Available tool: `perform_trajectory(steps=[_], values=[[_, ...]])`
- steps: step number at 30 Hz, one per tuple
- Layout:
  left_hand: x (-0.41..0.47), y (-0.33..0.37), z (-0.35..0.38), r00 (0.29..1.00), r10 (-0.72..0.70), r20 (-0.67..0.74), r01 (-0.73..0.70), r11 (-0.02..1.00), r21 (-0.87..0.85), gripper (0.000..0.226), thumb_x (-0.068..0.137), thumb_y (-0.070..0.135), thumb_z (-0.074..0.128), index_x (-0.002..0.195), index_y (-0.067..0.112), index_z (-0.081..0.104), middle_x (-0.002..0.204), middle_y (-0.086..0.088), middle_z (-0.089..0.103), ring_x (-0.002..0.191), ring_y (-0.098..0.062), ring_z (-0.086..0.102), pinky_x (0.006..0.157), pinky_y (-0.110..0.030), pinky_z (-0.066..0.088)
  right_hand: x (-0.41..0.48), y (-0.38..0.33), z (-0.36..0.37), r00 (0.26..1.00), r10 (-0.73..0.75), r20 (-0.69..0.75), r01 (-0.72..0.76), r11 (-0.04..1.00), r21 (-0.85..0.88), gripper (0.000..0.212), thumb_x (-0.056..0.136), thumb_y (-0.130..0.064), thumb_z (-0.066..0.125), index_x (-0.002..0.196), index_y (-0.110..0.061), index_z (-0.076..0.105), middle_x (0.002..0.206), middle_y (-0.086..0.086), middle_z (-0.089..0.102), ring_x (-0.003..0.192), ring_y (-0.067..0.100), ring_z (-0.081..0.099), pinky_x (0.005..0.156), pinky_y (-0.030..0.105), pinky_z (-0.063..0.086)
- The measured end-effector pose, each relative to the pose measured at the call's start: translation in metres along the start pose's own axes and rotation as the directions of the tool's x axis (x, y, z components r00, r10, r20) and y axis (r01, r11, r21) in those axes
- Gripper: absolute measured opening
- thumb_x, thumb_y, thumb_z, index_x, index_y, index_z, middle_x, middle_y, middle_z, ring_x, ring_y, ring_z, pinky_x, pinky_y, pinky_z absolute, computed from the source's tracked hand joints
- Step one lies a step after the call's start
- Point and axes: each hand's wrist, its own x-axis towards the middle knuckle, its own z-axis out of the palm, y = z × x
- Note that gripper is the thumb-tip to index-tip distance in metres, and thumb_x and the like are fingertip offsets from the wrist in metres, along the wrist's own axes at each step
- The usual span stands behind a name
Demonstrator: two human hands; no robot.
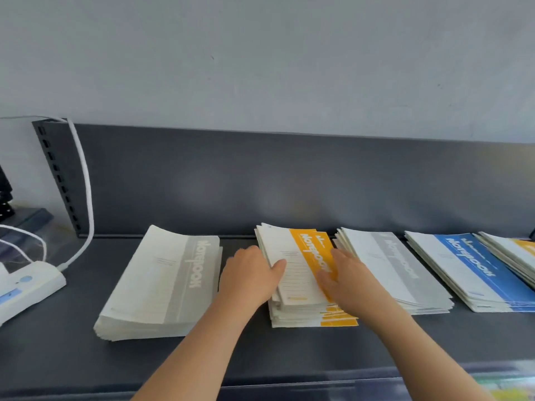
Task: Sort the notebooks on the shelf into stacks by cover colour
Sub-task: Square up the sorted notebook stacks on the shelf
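A stack of orange-banded notebooks (301, 256) lies mid-shelf, its lower copies fanned out crookedly. My left hand (251, 277) grips its left edge, thumb lying on the top cover. My right hand (346, 280) presses on the right side, fingers over the orange band. To the left sits a thick stack of grey-banded notebooks (165, 282). Right of my hands lie a second grey-banded stack (396, 264), a blue-banded stack (469, 267) and, cut off by the frame edge, another orange-banded stack (518, 250).
All stacks rest on a dark grey metal shelf (260, 354) with a raised back panel (260, 180). A white device (26, 287) with a white cable (86, 192) sits at the far left. The shelf's front lip runs along the bottom.
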Motion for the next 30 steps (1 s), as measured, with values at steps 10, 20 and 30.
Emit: perform_trajectory(steps=[10,20,30], values=[[0.013,0.022,0.01,0.944,-0.193,0.267,0.323,0.704,-0.633,0.028,0.084,0.033,0.069,0.08,0.017,0.047,0.084,0.003,0.06,0.067,-0.005,0.053,0.051,-0.021,0.036,-0.001,0.018,0.016,0.984,0.041,0.171,-0.069,0.984,0.164,0.064,0.093,-0.051,0.04,0.146,-0.025,0.016,0.147,0.0,0.029,0.115,0.017,0.052,0.086,0.026,0.046],[-0.007,0.012,0.009,0.931,-0.031,0.363,0.336,0.461,-0.821,0.025,0.085,0.019,0.069,0.109,0.015,0.067,0.098,0.0,0.074,0.095,-0.019,0.069,0.088,-0.038,0.052,0.002,0.029,0.007,0.985,0.076,0.158,-0.153,0.812,0.564,0.073,0.076,-0.06,0.059,0.135,-0.031,0.029,0.136,-0.008,0.046,0.118,0.019,0.052,0.095,0.041,0.047],[-0.022,0.005,-0.019,0.977,0.183,0.111,-0.04,0.668,-0.743,0.052,0.081,0.02,0.074,0.123,0.038,0.05,0.114,0.019,0.065,0.109,-0.005,0.059,0.092,-0.032,0.05,-0.008,0.018,-0.021,0.996,-0.062,-0.059,0.084,0.556,0.827,0.039,0.088,-0.025,0.063,0.119,-0.034,0.043,0.114,-0.016,0.061,0.105,0.009,0.062,0.088,0.04,0.053]])
